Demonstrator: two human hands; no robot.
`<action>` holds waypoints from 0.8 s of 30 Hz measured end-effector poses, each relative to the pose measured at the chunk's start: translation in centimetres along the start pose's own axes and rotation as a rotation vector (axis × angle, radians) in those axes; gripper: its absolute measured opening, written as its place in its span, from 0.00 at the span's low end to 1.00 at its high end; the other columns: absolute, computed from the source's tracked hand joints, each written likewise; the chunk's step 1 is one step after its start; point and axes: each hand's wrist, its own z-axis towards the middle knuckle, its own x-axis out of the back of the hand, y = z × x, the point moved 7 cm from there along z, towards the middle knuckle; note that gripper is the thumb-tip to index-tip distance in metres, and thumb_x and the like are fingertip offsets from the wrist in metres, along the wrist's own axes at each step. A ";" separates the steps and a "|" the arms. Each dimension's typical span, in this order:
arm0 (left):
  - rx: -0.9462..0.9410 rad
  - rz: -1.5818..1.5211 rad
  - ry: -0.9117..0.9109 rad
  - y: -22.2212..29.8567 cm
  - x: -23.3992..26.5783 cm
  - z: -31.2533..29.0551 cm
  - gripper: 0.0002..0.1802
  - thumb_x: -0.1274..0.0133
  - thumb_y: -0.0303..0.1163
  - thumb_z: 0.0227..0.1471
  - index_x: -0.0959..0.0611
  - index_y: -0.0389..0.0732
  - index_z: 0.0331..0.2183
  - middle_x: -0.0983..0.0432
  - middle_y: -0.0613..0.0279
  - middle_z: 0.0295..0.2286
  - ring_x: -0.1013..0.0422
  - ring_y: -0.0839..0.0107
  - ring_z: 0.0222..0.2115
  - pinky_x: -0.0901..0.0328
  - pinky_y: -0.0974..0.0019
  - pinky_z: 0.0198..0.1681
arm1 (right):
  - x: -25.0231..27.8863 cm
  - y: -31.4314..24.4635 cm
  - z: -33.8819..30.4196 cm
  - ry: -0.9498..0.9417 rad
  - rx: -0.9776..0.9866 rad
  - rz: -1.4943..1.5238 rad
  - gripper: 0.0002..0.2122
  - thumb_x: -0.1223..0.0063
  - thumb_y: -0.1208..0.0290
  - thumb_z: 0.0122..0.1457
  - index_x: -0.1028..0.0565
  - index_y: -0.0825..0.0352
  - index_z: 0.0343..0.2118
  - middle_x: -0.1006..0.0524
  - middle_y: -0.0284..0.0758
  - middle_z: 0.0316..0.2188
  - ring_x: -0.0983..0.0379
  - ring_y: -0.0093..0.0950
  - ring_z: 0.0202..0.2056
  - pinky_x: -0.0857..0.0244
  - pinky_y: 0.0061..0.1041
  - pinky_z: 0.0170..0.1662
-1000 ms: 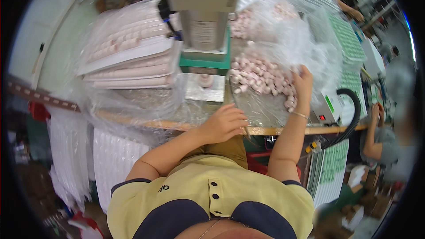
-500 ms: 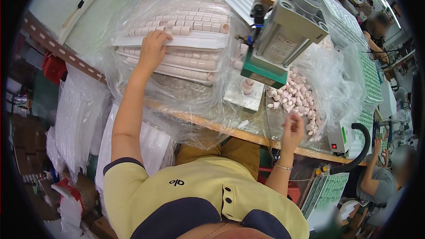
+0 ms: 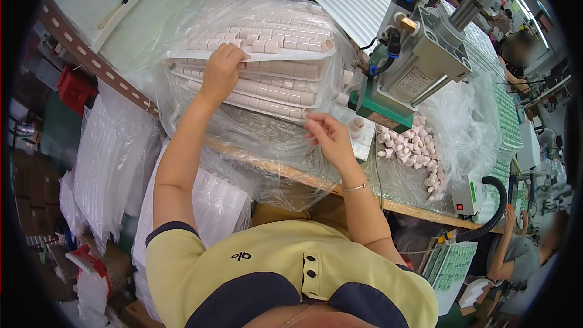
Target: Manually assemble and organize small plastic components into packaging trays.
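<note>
While left hand [image 3: 221, 73] pinches white tray [image 3: 288, 57], right hand [image 3: 333, 138] has neared, fingers [image 3: 318, 121] seemingly parted

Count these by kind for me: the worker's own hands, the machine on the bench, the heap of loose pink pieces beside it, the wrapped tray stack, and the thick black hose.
Hands, left hand and right hand: 2
Green-and-metal machine: 1
Loose pink heap: 1
Wrapped tray stack: 1
Black hose: 1
Total: 6
</note>
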 end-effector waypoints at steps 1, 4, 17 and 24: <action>0.000 -0.004 0.003 0.0 0.2 0.2 0.09 0.47 0.17 0.35 0.25 0.38 0.25 0.31 0.58 0.24 0.33 0.58 0.29 0.38 0.59 0.31 | -0.1 0.0 0.6 0.002 -0.003 0.000 0.12 0.49 0.71 0.58 0.28 0.70 0.43 0.25 0.32 0.30 0.28 0.18 0.29 0.34 0.15 0.30; 0.020 -0.008 0.018 0.0 0.8 0.9 0.09 0.47 0.16 0.35 0.25 0.38 0.25 0.31 0.58 0.24 0.33 0.57 0.29 0.38 0.59 0.32 | 0.2 -0.4 2.5 0.058 0.015 0.136 0.14 0.52 0.68 0.60 0.31 0.70 0.45 0.25 0.33 0.32 0.28 0.20 0.30 0.34 0.16 0.29; 0.070 -0.048 0.018 -1.5 3.7 3.9 0.10 0.50 0.13 0.36 0.25 0.36 0.26 0.31 0.55 0.25 0.33 0.55 0.30 0.38 0.59 0.32 | 4.3 -2.4 13.2 0.614 0.314 -0.046 0.21 0.62 0.57 0.64 0.29 0.71 0.47 0.27 0.36 0.43 0.32 0.25 0.45 0.41 0.23 0.50; 0.047 -0.075 -0.006 -0.5 4.9 -1.3 0.14 0.51 0.11 0.33 0.24 0.37 0.26 0.31 0.55 0.24 0.33 0.56 0.29 0.38 0.60 0.31 | 4.9 -0.5 16.3 0.538 0.123 0.466 0.32 0.67 0.47 0.62 0.38 0.76 0.54 0.33 0.45 0.51 0.37 0.32 0.53 0.46 0.27 0.56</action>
